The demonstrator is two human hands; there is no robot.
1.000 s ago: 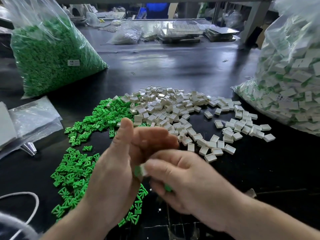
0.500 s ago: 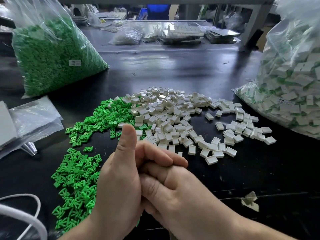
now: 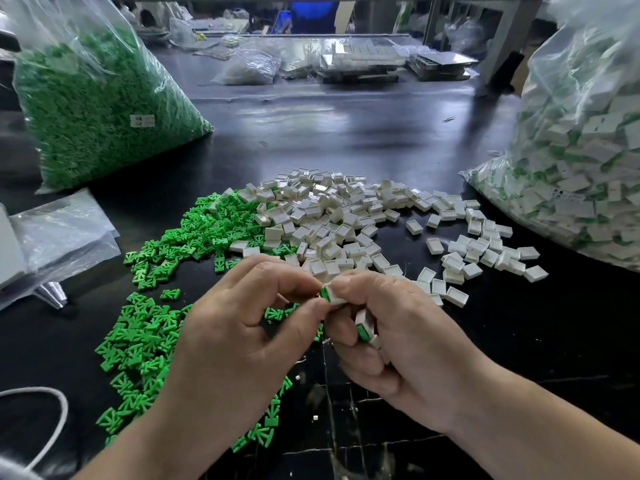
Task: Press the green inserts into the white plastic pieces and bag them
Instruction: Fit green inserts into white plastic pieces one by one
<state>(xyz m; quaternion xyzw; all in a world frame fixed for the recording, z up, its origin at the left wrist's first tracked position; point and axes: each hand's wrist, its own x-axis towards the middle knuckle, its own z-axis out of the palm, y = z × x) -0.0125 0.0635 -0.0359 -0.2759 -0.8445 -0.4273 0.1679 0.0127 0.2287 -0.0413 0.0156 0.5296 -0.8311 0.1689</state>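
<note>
Curled left hand (image 3: pixel 242 327) beside right hand (image 3: pixel 394 341)

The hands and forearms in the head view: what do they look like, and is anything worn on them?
The left hand and the right hand are bare: no gloves, rings or tape show. The left forearm and the right forearm are bare too, with no sleeve, watch or band up to the picture's edge.

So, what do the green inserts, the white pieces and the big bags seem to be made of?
Green inserts: probably moulded plastic, matte; even colour, identical shapes. White pieces: probably plastic, slightly glossy; thin walls, soft highlights. Bags: thin clear plastic film; it crinkles, glares and shows the contents.
</note>
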